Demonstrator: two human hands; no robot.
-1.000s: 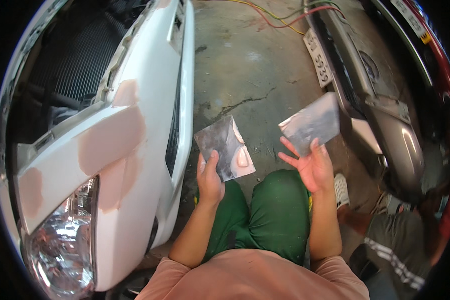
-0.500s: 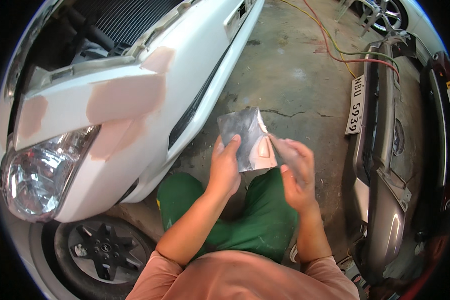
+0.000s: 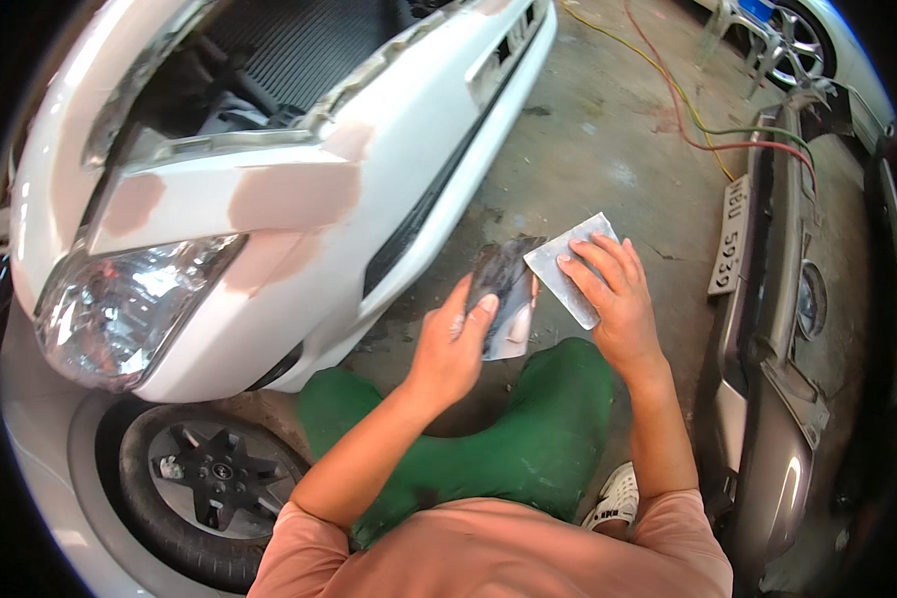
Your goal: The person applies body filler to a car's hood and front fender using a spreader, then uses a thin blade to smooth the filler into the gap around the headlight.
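My left hand [image 3: 447, 349] grips a thin dark grey plate [image 3: 503, 279], thumb on top. Pinkish-beige putty [image 3: 518, 327] lies along the plate's right side and lower corner. In my right hand [image 3: 620, 304] is a flat, light grey rectangular putty spreader [image 3: 570, 301], the fingers spread across its face. The spreader's left corner is close to the plate's upper right edge; I cannot tell whether they touch. To the left is a white car bumper [image 3: 409, 149] with smooth pinkish-beige filler patches [image 3: 294, 194] above the headlight [image 3: 135, 314].
A wheel [image 3: 214, 473] sits below the headlight. A grey-brown detached bumper [image 3: 777, 399] stands on the right, with a white number plate [image 3: 731, 234]. Red, yellow and green hoses [image 3: 683, 105] cross the concrete floor [image 3: 578, 149]. A plastic chair [image 3: 743, 35] stands far right.
My right hand has risen and turned, so the spreader's broad face now shows. The plate in my left hand has tilted. The view has shifted, with the white car appearing farther right.
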